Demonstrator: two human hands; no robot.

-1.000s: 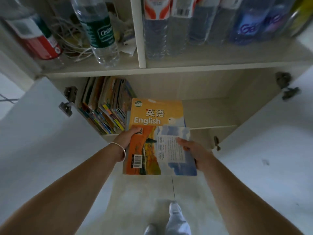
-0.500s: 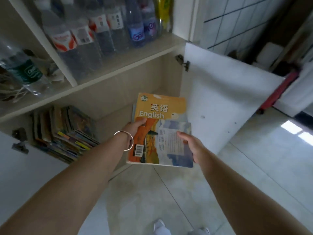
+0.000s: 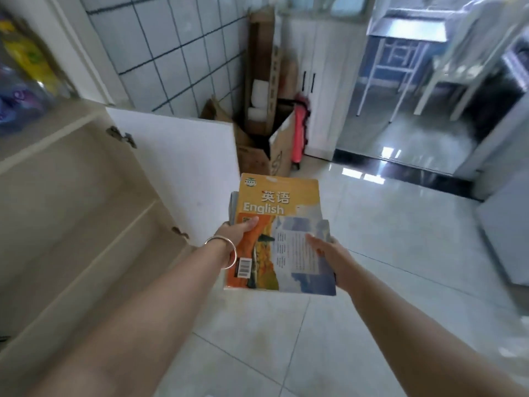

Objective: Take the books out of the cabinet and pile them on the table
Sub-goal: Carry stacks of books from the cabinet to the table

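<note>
Holding small stack of books [image 3: 282,239] at frame centre, above tiled floor [image 3: 386,267]: left hand [image 3: 239,230] clamps left edge, thumb on orange English textbook cover; right hand [image 3: 329,253] clamps right edge. Open cabinet [image 3: 71,196] at left, white door [image 3: 183,167] ajar.
</note>
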